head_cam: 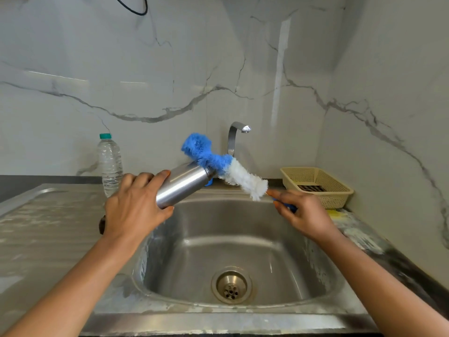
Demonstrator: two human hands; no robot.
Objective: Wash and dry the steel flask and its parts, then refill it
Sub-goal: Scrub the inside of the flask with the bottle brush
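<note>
Our left hand [132,205] grips the steel flask [181,187] tilted over the sink [233,310], mouth toward our right hand [300,212], which clasps the bottle brush [228,166], presumably so we can feed the bristles inside.

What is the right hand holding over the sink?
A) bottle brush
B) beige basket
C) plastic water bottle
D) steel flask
A: the right hand grips the handle of the blue and white bottle brush, while the left hand holds the steel flask.
</note>
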